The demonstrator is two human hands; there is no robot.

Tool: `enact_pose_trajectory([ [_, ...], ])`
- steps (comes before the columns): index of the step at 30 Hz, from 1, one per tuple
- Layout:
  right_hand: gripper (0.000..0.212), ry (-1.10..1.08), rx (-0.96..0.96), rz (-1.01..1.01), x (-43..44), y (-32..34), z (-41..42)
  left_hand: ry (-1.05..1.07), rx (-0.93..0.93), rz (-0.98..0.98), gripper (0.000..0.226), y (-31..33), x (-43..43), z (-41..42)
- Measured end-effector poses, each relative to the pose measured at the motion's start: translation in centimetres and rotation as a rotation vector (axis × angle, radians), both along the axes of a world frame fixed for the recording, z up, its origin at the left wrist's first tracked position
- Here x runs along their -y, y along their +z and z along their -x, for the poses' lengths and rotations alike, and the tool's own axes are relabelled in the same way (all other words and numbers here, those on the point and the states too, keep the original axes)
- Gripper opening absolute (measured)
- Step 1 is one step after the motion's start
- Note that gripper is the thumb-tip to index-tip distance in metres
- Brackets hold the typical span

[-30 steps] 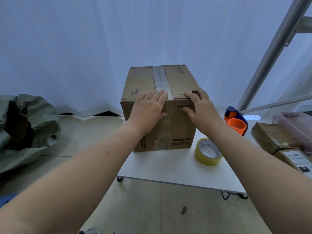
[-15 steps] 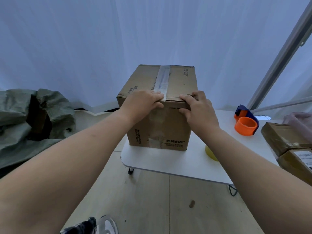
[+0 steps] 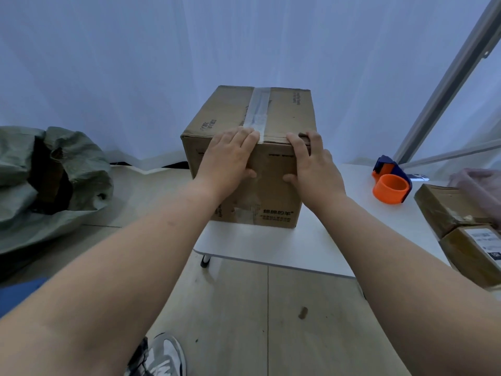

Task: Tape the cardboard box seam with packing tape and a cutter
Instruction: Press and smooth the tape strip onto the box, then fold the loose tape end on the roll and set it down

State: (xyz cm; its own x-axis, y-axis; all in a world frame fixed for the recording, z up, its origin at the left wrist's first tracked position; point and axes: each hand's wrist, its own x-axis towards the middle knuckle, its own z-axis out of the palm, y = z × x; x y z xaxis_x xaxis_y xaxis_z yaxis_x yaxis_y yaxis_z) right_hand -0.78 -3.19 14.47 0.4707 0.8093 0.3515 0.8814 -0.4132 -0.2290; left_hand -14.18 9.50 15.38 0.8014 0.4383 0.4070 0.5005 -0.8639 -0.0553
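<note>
A brown cardboard box [image 3: 282,115] stands on the white table [image 3: 306,245]. A strip of clear packing tape [image 3: 259,111] runs along its top seam and folds over the near edge. My left hand [image 3: 230,158] lies flat on the box's front face, fingers reaching the top edge by the tape end. My right hand [image 3: 311,164] presses the front face near the right corner, fingers over the top edge. An orange and blue tape cutter [image 3: 390,183] rests on the table to the right. The yellow tape roll is hidden.
Two taped cardboard parcels [image 3: 461,226] lie at the table's right edge. A grey-green sack [image 3: 46,180] slumps on the floor at left. White curtains hang behind, a metal pole [image 3: 444,77] slants at right. My shoe [image 3: 162,359] shows below.
The view has shifted left, so the box sits further right in frame. My left hand slid from the top edge down onto the front face. The yellow tape roll has gone behind my right arm.
</note>
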Motion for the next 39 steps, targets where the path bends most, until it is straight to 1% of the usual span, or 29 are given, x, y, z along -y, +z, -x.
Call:
enact_pose_trajectory([
  [4, 0.069, 0.042, -0.014, -0.020, 0.0, -0.1, -0.9, -0.050, 0.109, 0.085, 0.057, 0.2, -0.6, 0.0],
  [9, 0.068, 0.068, 0.001, 0.005, 0.6, 0.1, -1.0, -0.098, 0.176, 0.096, 0.042, 0.9, -0.7, 0.2],
  [12, 0.075, 0.048, -0.008, 0.069, 1.4, 0.5, -0.8, -0.058, 0.146, 0.096, 0.041, 1.5, 0.2, 0.1],
  [14, 0.079, 0.025, -0.034, 0.073, 2.5, 0.5, -0.8, -0.012, 0.109, 0.068, 0.042, 1.9, 1.1, 0.0],
  [16, 0.083, -0.033, -0.122, 0.062, 3.8, 0.2, -1.0, 0.005, 0.126, 0.078, 0.045, 2.4, 2.2, 0.1],
  [19, 0.081, -0.155, -0.290, 0.137, 6.3, -0.7, -2.2, -0.082, 0.125, 0.061, 0.043, 3.0, 4.2, 0.1],
  [22, 0.072, -0.194, -0.321, 0.242, 8.9, -1.4, -4.0, -0.202, 0.118, 0.024, 0.033, 2.9, 6.2, -0.5],
  [25, 0.070, -0.213, -0.367, 0.275, 11.1, -1.6, -5.9, -0.304, 0.108, 0.010, 0.027, 2.3, 8.0, -2.1],
  [29, 0.070, -0.248, -0.371, 0.283, 12.9, -2.3, -8.1, -0.408, -0.001, 0.028, 0.025, 0.4, 9.7, -5.2],
  [33, 0.066, -0.301, -0.399, 0.312, 14.3, -4.0, -10.2, -0.454, -0.194, 0.108, 0.030, -3.1, 11.1, -9.0],
  [36, 0.064, -0.338, -0.499, 0.313, 14.9, -6.0, -11.5, -0.436, -0.342, 0.179, 0.037, -5.5, 11.5, -11.9],
  [39, 0.070, -0.357, -0.585, 0.327, 15.3, -8.5, -13.1, -0.417, -0.412, 0.248, 0.046, -7.6, 11.7, -14.7],
])
